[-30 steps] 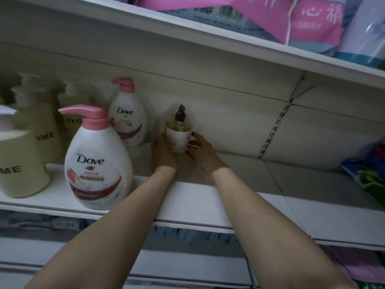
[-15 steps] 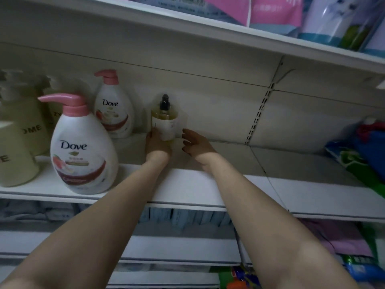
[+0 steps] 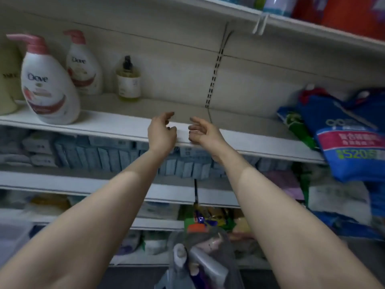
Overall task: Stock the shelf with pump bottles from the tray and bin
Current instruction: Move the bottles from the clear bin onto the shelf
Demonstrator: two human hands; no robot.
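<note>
A small yellow pump bottle (image 3: 128, 80) with a black pump stands upright at the back of the white shelf (image 3: 116, 124). Two white Dove bottles with pink pumps stand to its left, one near the front edge (image 3: 49, 84) and one behind (image 3: 84, 65). My left hand (image 3: 161, 132) and my right hand (image 3: 201, 132) hover side by side at the shelf's front edge, fingers loosely curled, holding nothing, well clear of the small bottle. Low in the middle, a grey bin (image 3: 200, 259) holds more bottles.
Cream pump bottles (image 3: 7, 80) fill the shelf's far left. Blue and green bags (image 3: 345, 132) lie on the right part of the shelf. The upper shelf (image 3: 291, 24) overhangs. Lower shelves carry rows of blue boxes (image 3: 104, 155) and packets.
Both hands have let go of the small yellow bottle and drawn back from the shelf's rear to its front edge. The bottle stays standing. The view has tilted down and right.
</note>
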